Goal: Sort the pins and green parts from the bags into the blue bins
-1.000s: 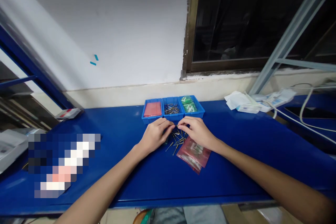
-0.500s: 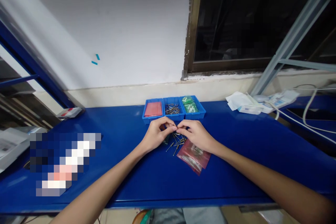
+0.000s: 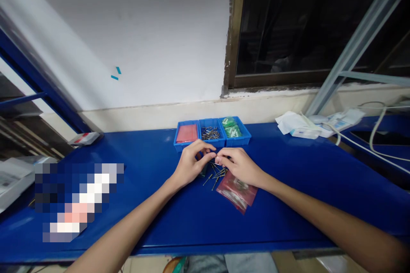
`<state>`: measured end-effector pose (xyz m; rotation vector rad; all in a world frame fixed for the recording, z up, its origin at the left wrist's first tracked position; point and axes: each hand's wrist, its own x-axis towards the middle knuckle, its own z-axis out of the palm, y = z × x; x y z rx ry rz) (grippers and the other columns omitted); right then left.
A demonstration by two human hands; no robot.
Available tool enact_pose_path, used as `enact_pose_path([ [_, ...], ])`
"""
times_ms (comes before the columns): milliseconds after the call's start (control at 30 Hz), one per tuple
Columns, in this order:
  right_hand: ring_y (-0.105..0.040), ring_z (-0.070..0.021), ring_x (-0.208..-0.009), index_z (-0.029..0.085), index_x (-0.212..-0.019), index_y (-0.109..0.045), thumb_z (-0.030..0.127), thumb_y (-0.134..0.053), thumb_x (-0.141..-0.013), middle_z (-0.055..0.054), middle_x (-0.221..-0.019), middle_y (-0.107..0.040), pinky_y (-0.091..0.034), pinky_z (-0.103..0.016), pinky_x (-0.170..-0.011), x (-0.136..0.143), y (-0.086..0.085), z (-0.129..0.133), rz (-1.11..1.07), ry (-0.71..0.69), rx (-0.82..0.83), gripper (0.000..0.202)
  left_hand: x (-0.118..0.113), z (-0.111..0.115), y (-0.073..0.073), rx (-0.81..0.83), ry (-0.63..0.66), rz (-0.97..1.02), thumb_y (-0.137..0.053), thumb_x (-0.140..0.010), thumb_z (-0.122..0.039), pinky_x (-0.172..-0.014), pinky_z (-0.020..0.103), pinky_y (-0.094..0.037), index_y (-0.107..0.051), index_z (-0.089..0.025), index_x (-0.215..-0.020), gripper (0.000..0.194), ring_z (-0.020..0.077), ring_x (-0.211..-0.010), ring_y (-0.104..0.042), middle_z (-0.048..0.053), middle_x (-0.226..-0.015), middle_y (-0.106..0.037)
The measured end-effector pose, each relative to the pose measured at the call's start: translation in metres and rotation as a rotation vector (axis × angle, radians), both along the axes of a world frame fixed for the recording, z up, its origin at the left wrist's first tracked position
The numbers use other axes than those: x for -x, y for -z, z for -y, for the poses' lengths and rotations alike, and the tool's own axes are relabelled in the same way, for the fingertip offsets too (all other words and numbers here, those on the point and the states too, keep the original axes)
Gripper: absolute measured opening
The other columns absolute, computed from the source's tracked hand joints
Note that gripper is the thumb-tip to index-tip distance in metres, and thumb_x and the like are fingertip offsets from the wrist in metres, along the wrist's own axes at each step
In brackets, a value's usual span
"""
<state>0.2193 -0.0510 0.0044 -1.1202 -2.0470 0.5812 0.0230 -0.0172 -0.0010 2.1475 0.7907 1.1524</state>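
Note:
My left hand (image 3: 193, 162) and my right hand (image 3: 238, 164) meet over the middle of the blue table, thumbs and fingers pinched close together. Whatever lies between the fingertips is too small and hidden to make out. Just below them several pop rivets (image 3: 217, 175) are scattered on the tabletop. Under the right hand and wrist lie red plastic bags (image 3: 237, 194) with something pale and shiny inside. A dark green item partly shows beside the left fingers, mostly covered by the hand.
Three joined blue bins stand behind the hands: one with red bags (image 3: 187, 133), one with rivets (image 3: 210, 133), one with green packets (image 3: 232, 128). White packaging (image 3: 299, 126) and cables (image 3: 368, 145) lie at right. Boxes (image 3: 16, 179) sit at left, near a pixelated patch.
The fingers have shifted slightly; the right fingertips are curled in more and the left index finger has lifted a little. Rivets and bags stay where they were.

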Motion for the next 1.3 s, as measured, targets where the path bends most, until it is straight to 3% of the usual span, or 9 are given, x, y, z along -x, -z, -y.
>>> enact_pose_path([
  [133, -0.06, -0.0138, -0.07, 0.018, -0.079, -0.066, 0.019, -0.05, -0.096, -0.001, -0.077, -0.067, -0.04, -0.025, -0.067, -0.001, -0.003, 0.001, -0.007, 0.014, -0.057, 0.024, 0.002, -0.002, 0.001, 0.006, 0.066, -0.047, -0.066, -0.091, -0.03, -0.07, 0.025, -0.045, -0.074, -0.018, -0.093, 0.014, 0.0153, -0.079, -0.063, 0.004, -0.087, -0.071],
  [233, -0.06, -0.0143, -0.073, 0.018, -0.081, -0.066, 0.021, -0.05, -0.097, -0.001, -0.08, -0.067, -0.04, -0.025, -0.069, -0.001, -0.003, 0.002, 0.024, 0.031, -0.118, 0.023, 0.002, -0.003, 0.003, 0.045, 0.054, -0.063, -0.069, -0.089, -0.031, -0.067, 0.025, -0.045, -0.072, -0.017, -0.1, 0.019, 0.0152, -0.073, -0.063, 0.003, -0.082, -0.071],
  [400, -0.058, -0.0152, -0.073, 0.018, -0.079, -0.065, 0.026, -0.051, -0.098, -0.001, -0.076, -0.064, -0.039, -0.027, -0.069, -0.002, -0.001, 0.002, 0.059, 0.093, -0.142, 0.025, 0.002, -0.003, 0.001, -0.07, 0.033, -0.118, -0.059, -0.095, -0.024, -0.073, 0.027, -0.046, -0.069, -0.019, -0.115, 0.023, 0.0156, -0.079, -0.061, 0.004, -0.089, -0.067],
  [633, -0.061, -0.0147, -0.075, 0.019, -0.087, -0.066, 0.021, -0.058, -0.094, -0.001, -0.082, -0.066, -0.042, -0.026, -0.069, 0.001, 0.003, 0.0, 0.017, 0.073, -0.076, 0.011, 0.0, 0.001, 0.0, 0.063, 0.003, -0.013, -0.065, -0.091, -0.028, -0.071, 0.025, -0.049, -0.071, -0.016, -0.092, 0.013, 0.0151, -0.074, -0.065, 0.003, -0.082, -0.072],
  [867, -0.061, -0.0154, -0.075, 0.02, -0.087, -0.069, 0.022, -0.053, -0.097, -0.001, -0.08, -0.067, -0.042, -0.027, -0.07, -0.002, -0.001, 0.003, 0.086, 0.031, -0.096, 0.018, 0.0, 0.0, 0.002, 0.215, -0.011, 0.058, -0.072, -0.084, -0.035, -0.064, 0.024, -0.05, -0.072, -0.014, -0.081, 0.02, 0.0162, -0.069, -0.067, 0.004, -0.078, -0.075],
  [967, -0.061, -0.0169, -0.083, 0.019, -0.09, -0.068, 0.024, -0.046, -0.1, -0.003, -0.087, -0.067, -0.044, -0.029, -0.078, -0.006, -0.008, -0.006, 0.179, 0.025, -0.205, 0.025, 0.003, -0.003, 0.0, 0.136, -0.051, -0.011, -0.066, -0.089, -0.035, -0.063, 0.024, -0.05, -0.071, -0.014, -0.079, 0.024, 0.0157, -0.067, -0.066, 0.004, -0.076, -0.074],
  [1133, -0.056, -0.0239, -0.1, 0.015, -0.095, -0.068, 0.025, -0.041, -0.101, -0.01, -0.094, -0.064, -0.044, -0.038, -0.09, -0.006, -0.025, -0.05, 0.454, 0.132, -0.42, 0.029, 0.01, -0.012, -0.001, -0.157, -0.148, -0.051, -0.056, -0.094, -0.026, -0.074, 0.027, -0.051, -0.06, -0.016, -0.119, 0.027, 0.0147, -0.078, -0.065, 0.005, -0.093, -0.071],
  [1233, -0.053, -0.0275, -0.108, 0.015, -0.103, -0.068, 0.032, -0.051, -0.098, -0.013, -0.107, -0.063, -0.045, -0.043, -0.093, -0.005, -0.032, -0.067, 0.515, 0.181, -0.466, 0.025, 0.016, -0.017, -0.003, -0.128, -0.19, -0.074, -0.053, -0.095, -0.026, -0.064, 0.024, -0.049, -0.059, -0.015, -0.113, 0.022, 0.0133, -0.07, -0.063, 0.003, -0.084, -0.069],
  [1300, -0.053, -0.0278, -0.11, 0.016, -0.109, -0.067, 0.034, -0.052, -0.097, -0.013, -0.111, -0.063, -0.044, -0.044, -0.096, -0.007, -0.033, -0.063, 0.497, 0.192, -0.479, 0.026, 0.02, -0.019, -0.004, -0.109, -0.179, -0.118, -0.052, -0.095, -0.025, -0.062, 0.024, -0.047, -0.061, -0.016, -0.106, 0.017, 0.0132, -0.067, -0.062, 0.002, -0.08, -0.068],
])
